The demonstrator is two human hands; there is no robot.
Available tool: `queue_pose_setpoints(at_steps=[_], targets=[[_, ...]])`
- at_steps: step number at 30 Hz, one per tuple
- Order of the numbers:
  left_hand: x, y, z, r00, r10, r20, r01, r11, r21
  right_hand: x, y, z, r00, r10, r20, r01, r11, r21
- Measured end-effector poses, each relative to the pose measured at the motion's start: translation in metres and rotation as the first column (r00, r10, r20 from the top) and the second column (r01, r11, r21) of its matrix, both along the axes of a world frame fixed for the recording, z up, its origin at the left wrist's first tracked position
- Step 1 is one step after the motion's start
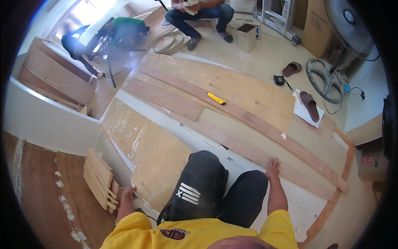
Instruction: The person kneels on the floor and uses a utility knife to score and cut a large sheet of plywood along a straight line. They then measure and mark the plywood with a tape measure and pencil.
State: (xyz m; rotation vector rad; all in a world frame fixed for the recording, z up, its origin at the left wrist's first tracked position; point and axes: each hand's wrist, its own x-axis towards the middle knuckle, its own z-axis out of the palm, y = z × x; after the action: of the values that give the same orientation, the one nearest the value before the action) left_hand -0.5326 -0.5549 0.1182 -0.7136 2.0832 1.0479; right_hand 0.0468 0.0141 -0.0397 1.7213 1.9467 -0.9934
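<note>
My right hand [273, 169] lies with its fingers spread on a long, thin plywood strip [232, 143]. Beside my left knee, my left hand [129, 193] is curled at the edge of a tan, white-smeared board [153, 153]; its fingertips are partly hidden. A second long strip [248, 123] runs parallel, farther off. On that strip rests a yellow utility knife [216, 98]. Between the strips at the left is a shorter, wider plywood piece [166, 98]. A white printed sheet [207, 144] shows beneath the wood.
One person [199, 12] squats at the far side; another [76, 45] bends near the window. A standing fan [348, 25], slippers [309, 106] and a tape measure [281, 81] are at the right. Stacked wood slats [97, 178] lean at the left beside a low white partition [54, 108].
</note>
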Motion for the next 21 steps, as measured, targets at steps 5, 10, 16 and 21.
queue_pose_setpoints(at_steps=[5, 10, 16, 21], targets=[[0.045, 0.024, -0.041, 0.997, -0.076, -0.01, 0.06, 0.852, -0.52, 0.02, 0.009, -0.044, 0.997, 0.076, -0.004, -0.077, 0.997, -0.03], [0.052, 0.144, -0.108, 0.575, -0.763, -0.296, 0.532, 0.623, -0.573, 0.043, 0.015, -0.073, 0.979, 0.203, -0.017, -0.204, 0.978, -0.044], [0.086, 0.34, -0.165, 0.332, -0.929, -0.166, 0.764, 0.368, -0.53, 0.045, 0.018, -0.061, 0.958, 0.286, -0.017, -0.286, 0.956, -0.062], [0.109, 0.377, -0.189, 0.457, -0.887, 0.07, 0.81, 0.382, -0.444, 0.046, 0.023, -0.026, 0.958, 0.274, -0.087, -0.285, 0.944, -0.164]])
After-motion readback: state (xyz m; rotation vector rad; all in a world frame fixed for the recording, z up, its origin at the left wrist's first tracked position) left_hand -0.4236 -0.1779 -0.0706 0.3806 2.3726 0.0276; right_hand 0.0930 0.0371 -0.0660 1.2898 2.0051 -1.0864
